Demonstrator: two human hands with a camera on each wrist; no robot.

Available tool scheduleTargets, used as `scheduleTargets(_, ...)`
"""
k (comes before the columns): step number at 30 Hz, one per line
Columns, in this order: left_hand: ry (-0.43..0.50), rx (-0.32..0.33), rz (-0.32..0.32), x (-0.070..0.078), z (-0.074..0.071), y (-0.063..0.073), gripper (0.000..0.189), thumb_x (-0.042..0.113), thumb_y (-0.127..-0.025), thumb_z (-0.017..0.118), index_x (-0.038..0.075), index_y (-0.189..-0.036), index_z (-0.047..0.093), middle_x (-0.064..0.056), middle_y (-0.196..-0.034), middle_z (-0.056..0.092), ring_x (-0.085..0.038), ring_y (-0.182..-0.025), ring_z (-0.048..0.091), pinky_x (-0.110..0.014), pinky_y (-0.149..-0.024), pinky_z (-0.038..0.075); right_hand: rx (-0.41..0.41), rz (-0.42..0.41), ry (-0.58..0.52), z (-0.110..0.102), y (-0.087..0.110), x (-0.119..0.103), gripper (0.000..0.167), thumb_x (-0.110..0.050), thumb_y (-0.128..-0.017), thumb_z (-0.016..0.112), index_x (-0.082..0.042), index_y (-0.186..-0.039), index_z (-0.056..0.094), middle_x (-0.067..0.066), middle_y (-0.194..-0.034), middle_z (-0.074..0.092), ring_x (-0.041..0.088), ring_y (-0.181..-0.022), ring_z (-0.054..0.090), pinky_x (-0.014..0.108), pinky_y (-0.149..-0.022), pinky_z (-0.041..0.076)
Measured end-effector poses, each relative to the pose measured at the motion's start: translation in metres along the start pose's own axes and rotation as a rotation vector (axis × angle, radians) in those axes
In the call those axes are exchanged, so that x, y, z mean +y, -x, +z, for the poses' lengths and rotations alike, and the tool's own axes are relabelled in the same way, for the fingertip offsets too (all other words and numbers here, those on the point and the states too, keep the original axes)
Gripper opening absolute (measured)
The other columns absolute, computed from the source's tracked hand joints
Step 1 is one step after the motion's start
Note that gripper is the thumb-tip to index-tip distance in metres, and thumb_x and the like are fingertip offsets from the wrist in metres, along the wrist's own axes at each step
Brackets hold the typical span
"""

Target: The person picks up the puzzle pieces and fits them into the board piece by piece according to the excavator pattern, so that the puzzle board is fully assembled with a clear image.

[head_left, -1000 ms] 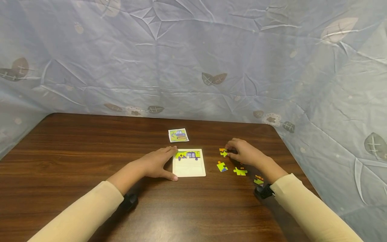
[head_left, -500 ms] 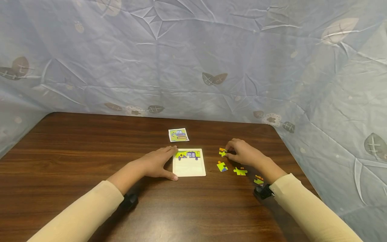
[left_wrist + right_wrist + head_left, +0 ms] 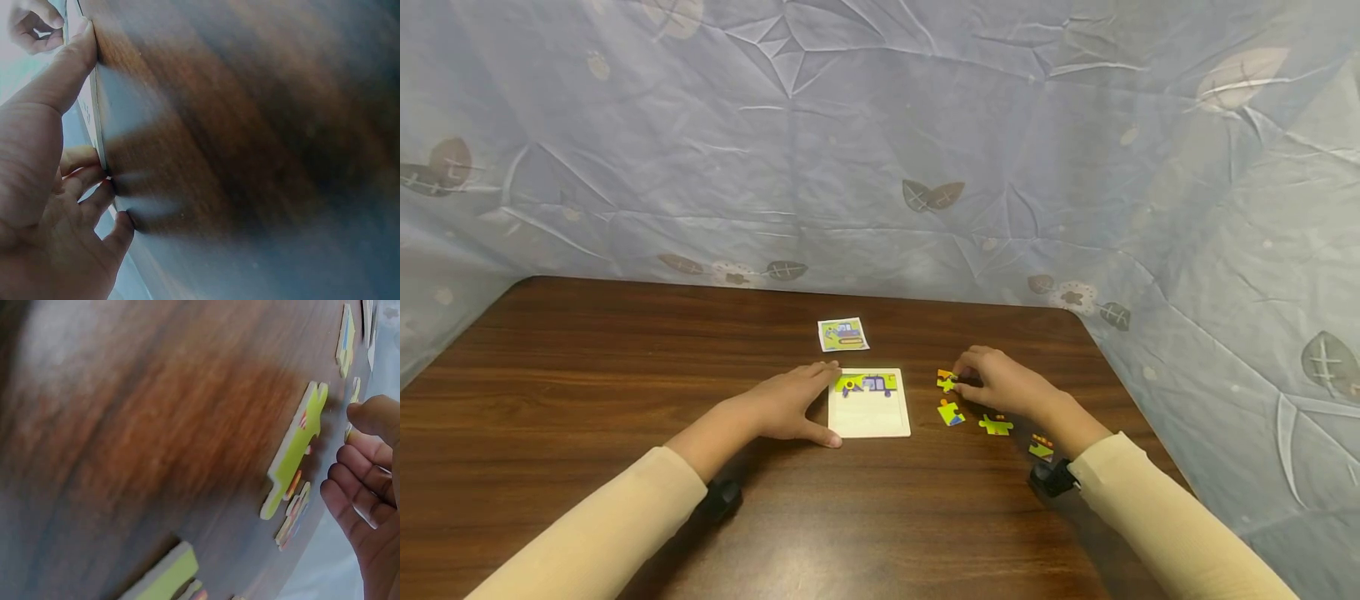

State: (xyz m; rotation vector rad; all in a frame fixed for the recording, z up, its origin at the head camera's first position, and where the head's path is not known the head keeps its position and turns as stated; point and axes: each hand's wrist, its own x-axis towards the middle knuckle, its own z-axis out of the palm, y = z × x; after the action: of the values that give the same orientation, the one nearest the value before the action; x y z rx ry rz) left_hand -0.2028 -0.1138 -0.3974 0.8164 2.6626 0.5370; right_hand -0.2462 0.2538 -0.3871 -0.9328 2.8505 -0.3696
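Note:
In the head view, a pale square puzzle tray (image 3: 871,419) lies mid-table with a row of fitted pieces along its far side, showing part of a purple digger. My left hand (image 3: 792,404) spans its left side, thumb at the near corner and fingers at the far one. To the right, my right hand (image 3: 1006,382) pinches a green-and-orange puzzle piece (image 3: 945,381) between thumb and fingers, low over the table. In the right wrist view, that piece (image 3: 355,390) shows partly behind the thumb. Another green piece (image 3: 951,413) lies just nearer to me.
A small picture card (image 3: 843,335) of the digger lies beyond the tray. More loose pieces, a green one (image 3: 996,426) and a striped one (image 3: 1042,447), lie under and beside the right forearm. A patterned cloth (image 3: 850,167) hangs behind the wooden table (image 3: 820,533).
My right hand has shifted slightly left, and the green-and-orange puzzle piece has moved left with it. The left hand and the tray have stayed in place.

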Motion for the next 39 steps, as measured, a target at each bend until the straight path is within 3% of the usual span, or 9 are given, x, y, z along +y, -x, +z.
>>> scheduleTargets(6, 0.006, -0.004, -0.002, 0.000, 0.000, 0.000, 0.111, 0.060, -0.087, 0.078, 0.003, -0.165, 0.026, -0.018, -0.174, 0.024, -0.044, -0.160, 0.027, -0.063, -0.128, 0.029, 0.020, -0.048, 0.002, -0.001, -0.002, -0.009, 0.016, -0.019, -0.098, 0.074, -0.006, -0.107, 0.072, 0.005, -0.102, 0.068, 0.016, -0.092, 0.064, 0.036, -0.082, 0.059)
scheduleTargets(16, 0.013, -0.003, 0.000, 0.000, 0.000, 0.002, 0.111, 0.059, -0.087, 0.079, 0.002, -0.165, 0.025, -0.019, -0.174, 0.024, -0.044, -0.160, 0.027, -0.063, -0.128, 0.029, -0.013, -0.094, 0.000, -0.002, -0.009, -0.041, 0.025, -0.025, -0.100, 0.072, -0.008, -0.118, 0.071, 0.004, -0.113, 0.068, 0.019, -0.105, 0.069, 0.037, -0.091, 0.062)
scheduleTargets(26, 0.021, -0.008, -0.001, 0.001, -0.002, 0.002, 0.110, 0.058, -0.087, 0.079, 0.002, -0.165, 0.026, -0.019, -0.174, 0.024, -0.044, -0.160, 0.027, -0.063, -0.128, 0.029, -0.062, -0.271, 0.045, 0.006, -0.032, -0.081, 0.023, -0.020, -0.099, 0.071, -0.006, -0.117, 0.072, 0.004, -0.113, 0.070, 0.017, -0.106, 0.066, 0.033, -0.094, 0.060)
scheduleTargets(30, 0.025, -0.008, -0.005, 0.002, -0.002, 0.001, 0.109, 0.058, -0.087, 0.079, 0.003, -0.165, 0.026, -0.019, -0.174, 0.024, -0.044, -0.160, 0.027, -0.063, -0.127, 0.029, -0.068, -0.334, 0.074, 0.010, -0.039, -0.091, 0.023, -0.020, -0.098, 0.071, -0.007, -0.116, 0.073, 0.004, -0.111, 0.070, 0.015, -0.100, 0.063, 0.032, -0.090, 0.060)
scheduleTargets(39, 0.021, -0.005, -0.006, 0.001, -0.001, 0.000, 0.110, 0.059, -0.086, 0.080, 0.003, -0.165, 0.027, -0.018, -0.174, 0.025, -0.043, -0.160, 0.028, -0.062, -0.128, 0.030, -0.070, -0.337, 0.107, 0.019, -0.044, -0.096, 0.019, -0.022, -0.099, 0.071, -0.012, -0.115, 0.075, 0.002, -0.112, 0.069, 0.012, -0.098, 0.060, 0.028, -0.087, 0.060)
